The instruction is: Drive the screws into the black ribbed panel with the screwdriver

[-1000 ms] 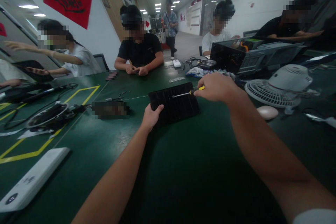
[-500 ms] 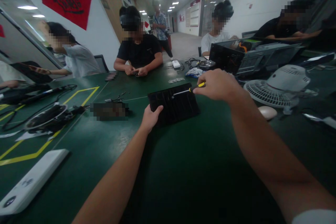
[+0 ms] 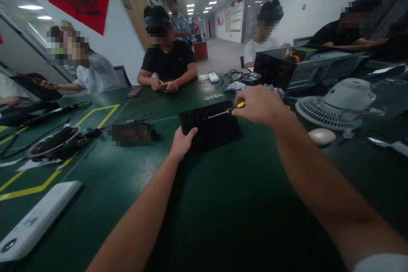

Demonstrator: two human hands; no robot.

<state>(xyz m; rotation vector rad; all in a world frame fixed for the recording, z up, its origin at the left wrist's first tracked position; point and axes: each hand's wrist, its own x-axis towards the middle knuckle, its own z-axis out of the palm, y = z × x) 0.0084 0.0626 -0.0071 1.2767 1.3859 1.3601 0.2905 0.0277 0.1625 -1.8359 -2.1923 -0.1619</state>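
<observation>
A flat, black rectangular panel (image 3: 219, 129) with raised ribs is tilted above the green table (image 3: 229, 204). My left hand (image 3: 184, 141) grips its left edge, thumb on the face and fingers hidden behind. In my right hand (image 3: 259, 104) is a screwdriver (image 3: 234, 108) with a yellow and black handle, the fingers closed round the handle. Its thin metal shaft points left across the panel, the tip at a small spot near the upper middle. Whether a screw sits under the tip is too small to tell.
On the right lie a white fan (image 3: 338, 104), a pale computer mouse (image 3: 321, 136) and an opened computer case (image 3: 306, 70). Left are a long white device (image 3: 41, 221) and tangled black cables (image 3: 57, 142). Across the table a person in black (image 3: 170, 61) sits; others sit nearby.
My right hand and the screwdriver have shifted slightly left, with the handle turned a little. My left hand and the panel stay nearly still. A standing person in the background has moved left.
</observation>
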